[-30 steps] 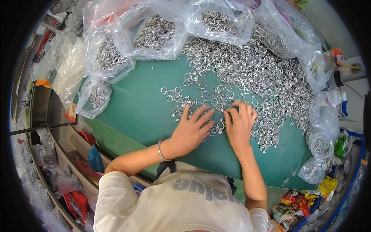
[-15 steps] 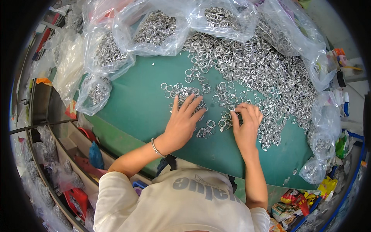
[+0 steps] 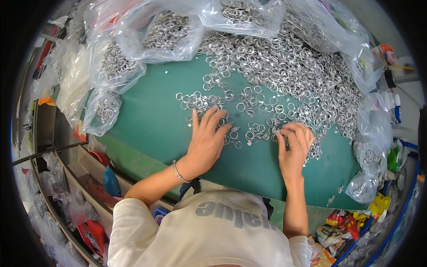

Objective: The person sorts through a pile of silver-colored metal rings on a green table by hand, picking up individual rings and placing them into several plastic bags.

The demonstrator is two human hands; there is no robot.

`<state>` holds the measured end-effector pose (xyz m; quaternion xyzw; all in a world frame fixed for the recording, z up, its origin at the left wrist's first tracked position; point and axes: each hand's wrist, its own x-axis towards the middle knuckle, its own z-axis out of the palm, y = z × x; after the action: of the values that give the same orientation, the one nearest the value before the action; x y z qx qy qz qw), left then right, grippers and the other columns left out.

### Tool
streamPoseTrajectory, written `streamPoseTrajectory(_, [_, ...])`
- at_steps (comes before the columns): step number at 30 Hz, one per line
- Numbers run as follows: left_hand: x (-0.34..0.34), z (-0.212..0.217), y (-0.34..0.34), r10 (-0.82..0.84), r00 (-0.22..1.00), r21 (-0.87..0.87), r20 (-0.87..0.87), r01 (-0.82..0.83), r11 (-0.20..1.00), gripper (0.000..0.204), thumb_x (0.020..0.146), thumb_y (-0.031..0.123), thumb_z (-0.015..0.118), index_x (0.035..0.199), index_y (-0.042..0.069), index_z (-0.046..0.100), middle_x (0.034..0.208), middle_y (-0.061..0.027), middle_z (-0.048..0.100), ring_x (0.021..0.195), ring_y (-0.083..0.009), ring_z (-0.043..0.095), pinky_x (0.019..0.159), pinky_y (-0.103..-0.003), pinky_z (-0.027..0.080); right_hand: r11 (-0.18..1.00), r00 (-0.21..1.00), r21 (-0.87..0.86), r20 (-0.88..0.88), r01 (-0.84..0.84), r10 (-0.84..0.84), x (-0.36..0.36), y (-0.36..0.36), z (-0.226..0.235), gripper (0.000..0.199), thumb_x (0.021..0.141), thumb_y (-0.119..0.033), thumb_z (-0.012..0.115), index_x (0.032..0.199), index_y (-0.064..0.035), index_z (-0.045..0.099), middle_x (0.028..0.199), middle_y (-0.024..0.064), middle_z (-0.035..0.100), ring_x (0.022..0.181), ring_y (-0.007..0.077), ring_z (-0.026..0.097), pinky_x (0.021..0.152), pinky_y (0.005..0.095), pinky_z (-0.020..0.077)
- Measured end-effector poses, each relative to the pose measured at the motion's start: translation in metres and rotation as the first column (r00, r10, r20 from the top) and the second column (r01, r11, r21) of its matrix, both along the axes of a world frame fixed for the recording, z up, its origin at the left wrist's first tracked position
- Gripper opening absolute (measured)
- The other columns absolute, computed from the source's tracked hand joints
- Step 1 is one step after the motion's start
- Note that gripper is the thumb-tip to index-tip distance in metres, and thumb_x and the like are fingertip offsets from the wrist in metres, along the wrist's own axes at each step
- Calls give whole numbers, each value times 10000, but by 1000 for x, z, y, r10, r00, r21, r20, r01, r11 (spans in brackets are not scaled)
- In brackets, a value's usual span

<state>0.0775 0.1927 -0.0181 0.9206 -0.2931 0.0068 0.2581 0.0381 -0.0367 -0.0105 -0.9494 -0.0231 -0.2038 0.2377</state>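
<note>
- Head view: left hand (image 3: 206,144), fingers spread wide, over a small cluster of silver rings (image 3: 195,101).
- Right hand (image 3: 295,149) at the ring heap (image 3: 307,73)'s near edge, fingertips narrowed — cannot tell whether they pinch one.
- Heap covers the green tabletop (image 3: 149,120)'s far right, beside clear bags (image 3: 260,30).

An off-white shirt (image 3: 191,242) fills six o'clock, large grey lettering (image 3: 231,213) across its chest, upside down in view. The short left sleeve (image 3: 130,224) lies at seven, the right sleeve (image 3: 301,250) at five. A narrow silver bangle (image 3: 175,169) rings the left wrist (image 3: 188,168). Dark cloth (image 3: 190,188) near seven may be trousers; little of it shows.
</note>
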Motion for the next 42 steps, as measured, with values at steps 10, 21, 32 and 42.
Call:
streamPoseTrajectory(10, [0, -1, -40, -48, 998, -128, 27, 52, 990, 333, 767, 18, 655, 1089, 66, 586, 1107, -86, 537, 987, -259, 511, 874, -408, 342, 998, 981, 50, -193, 23, -13, -80, -5, -4, 180, 700, -38, 725, 856, -29, 634, 976, 77, 582, 991, 289, 528, 825, 403, 379])
streamPoseTrajectory(21, [34, -10, -43, -154, 986, -147, -66, 143, 979, 218, 764, 27, 684, 973, 53, 630, 878, -65, 587, 781, -230, 555, 706, -336, 392, 983, 992, 183, -125, 20, 3, -47, 4, 7, 228, 781, -50, 658, 1004, -27, 614, 1060, 89, 551, 1002, 290, 499, 832, 397, 376])
streamPoseTrajectory(32, [102, 86, -71, -334, 808, -349, -485, 171, 921, 105, 817, 44, 631, 889, -11, 684, 752, -66, 688, 670, -111, 646, 642, -267, 525, 979, 987, 202, -160, 27, 5, -63, -9, 8, 204, 776, -66, 673, 973, -35, 632, 1001, 92, 572, 960, 287, 523, 814, 393, 388])
streamPoseTrajectory(42, [331, 206, -207, 260, 881, -506, 395, -28, 862, 265, 669, 54, 566, 878, -81, 657, 861, -288, 635, 824, -465, 607, 745, -450, 509, 975, 994, 220, -100, -16, 39, -55, -9, 18, 175, 792, -95, 668, 956, -41, 641, 1003, 97, 598, 942, 286, 541, 810, 388, 403])
